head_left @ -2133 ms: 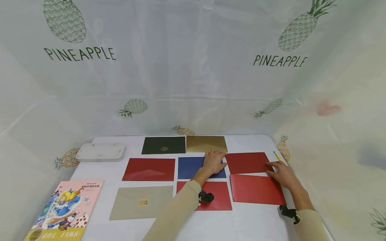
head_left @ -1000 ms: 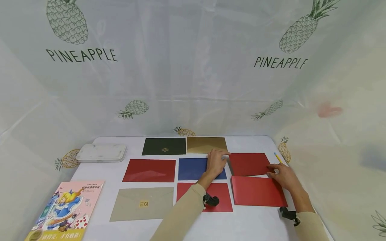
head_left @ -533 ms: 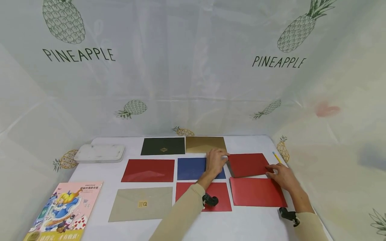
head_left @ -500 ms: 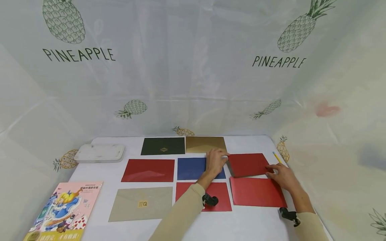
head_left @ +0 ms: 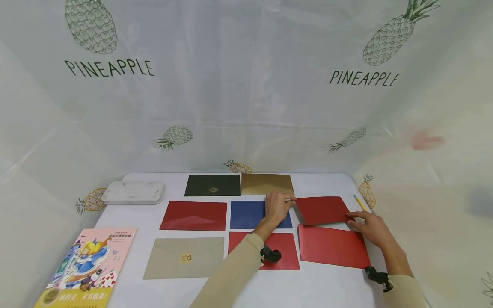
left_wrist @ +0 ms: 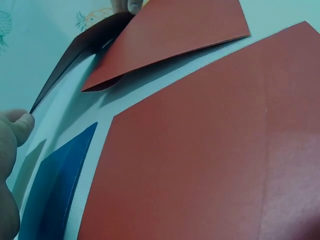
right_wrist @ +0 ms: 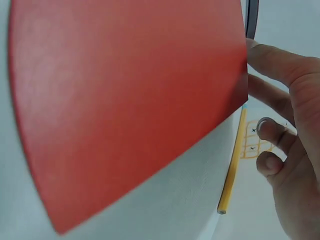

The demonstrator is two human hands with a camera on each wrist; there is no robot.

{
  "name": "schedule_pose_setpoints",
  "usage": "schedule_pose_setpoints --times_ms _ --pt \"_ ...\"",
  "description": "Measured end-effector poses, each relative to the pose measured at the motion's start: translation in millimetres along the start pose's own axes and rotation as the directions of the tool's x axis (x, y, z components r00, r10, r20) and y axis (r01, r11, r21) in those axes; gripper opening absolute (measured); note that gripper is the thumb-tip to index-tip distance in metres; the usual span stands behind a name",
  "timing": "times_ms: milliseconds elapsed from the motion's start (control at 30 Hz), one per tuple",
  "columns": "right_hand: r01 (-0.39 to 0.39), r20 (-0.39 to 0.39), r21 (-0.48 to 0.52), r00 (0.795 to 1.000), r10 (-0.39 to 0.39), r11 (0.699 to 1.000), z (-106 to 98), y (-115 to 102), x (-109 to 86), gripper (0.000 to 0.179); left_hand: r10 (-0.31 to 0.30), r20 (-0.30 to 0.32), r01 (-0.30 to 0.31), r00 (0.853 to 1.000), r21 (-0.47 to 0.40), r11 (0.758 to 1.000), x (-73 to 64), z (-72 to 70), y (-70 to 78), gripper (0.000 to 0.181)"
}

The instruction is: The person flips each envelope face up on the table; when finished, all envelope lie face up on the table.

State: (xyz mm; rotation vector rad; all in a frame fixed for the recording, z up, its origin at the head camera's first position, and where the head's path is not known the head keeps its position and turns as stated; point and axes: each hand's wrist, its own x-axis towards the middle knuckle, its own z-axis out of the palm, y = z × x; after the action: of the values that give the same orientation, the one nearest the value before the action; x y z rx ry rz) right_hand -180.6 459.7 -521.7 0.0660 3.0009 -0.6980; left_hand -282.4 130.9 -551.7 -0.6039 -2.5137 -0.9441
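My left hand (head_left: 276,207) pinches the left end of a dark red envelope (head_left: 322,209) at the back right of the table. My right hand (head_left: 373,229) pinches the same envelope's right end. In the left wrist view the envelope (left_wrist: 75,50) shows as a dark bowed sheet, raised from the tabletop, its corner between my left thumb and finger (left_wrist: 22,125). A brighter red envelope (head_left: 333,246) lies just in front; its near edge gapes up slightly in the left wrist view. A blue envelope (head_left: 246,214) lies partly under my left hand.
A gold envelope (head_left: 267,183) and a dark green one (head_left: 212,185) lie at the back. Other red envelopes (head_left: 193,216) and a beige one (head_left: 184,256) lie left and centre. A book (head_left: 86,269), white case (head_left: 133,192) and yellow pencil (head_left: 360,202) are near the sides.
My left hand has turned from lying over the blue envelope to pinching the dark red envelope's left end. That envelope has come up off the table, with a dark gap under its left edge.
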Motion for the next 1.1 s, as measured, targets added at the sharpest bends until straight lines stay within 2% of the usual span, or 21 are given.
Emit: schedule_pose_setpoints --times_ms 267,433,600,700,867,1033,1100 --pt "0.029 -0.07 -0.097 0.997 -0.036 0.995 1 2 -1.1 0.039 0.007 0.05 -0.006 0.999 -0.014 1.0 -0.4 2.0 1.2 0.018" --pt "0.015 -0.153 -0.045 0.988 -0.022 0.999 -1 2 -1.1 0.04 -0.032 0.031 0.033 0.999 -0.02 0.999 -0.9 2.1 1.4 0.016" --pt "0.05 -0.288 0.024 0.957 -0.041 0.998 -5 1 1.2 0.036 -0.029 0.005 0.029 1.0 -0.011 1.0 -1.7 0.6 0.7 0.011" --pt "0.071 -0.331 0.052 0.942 -0.049 0.996 -6 -1 2.3 0.035 -0.006 0.001 0.006 1.0 -0.015 1.0 -3.3 0.3 0.4 0.013" --pt "0.06 -0.391 0.09 0.92 -0.021 0.994 -7 -6 6.4 0.03 0.067 -0.014 -0.067 0.998 -0.019 0.998 -6.5 1.6 -1.4 0.014" --pt "0.077 -0.474 0.106 0.88 -0.018 0.991 -9 -15 15.5 0.022 0.127 -0.044 -0.129 0.991 -0.026 0.991 -6.6 2.3 -4.8 0.009" --pt "0.083 -0.503 0.105 0.864 -0.02 0.991 -9 -18 19.4 0.019 0.15 -0.038 -0.151 0.988 -0.023 0.988 -6.2 1.5 -5.8 0.007"
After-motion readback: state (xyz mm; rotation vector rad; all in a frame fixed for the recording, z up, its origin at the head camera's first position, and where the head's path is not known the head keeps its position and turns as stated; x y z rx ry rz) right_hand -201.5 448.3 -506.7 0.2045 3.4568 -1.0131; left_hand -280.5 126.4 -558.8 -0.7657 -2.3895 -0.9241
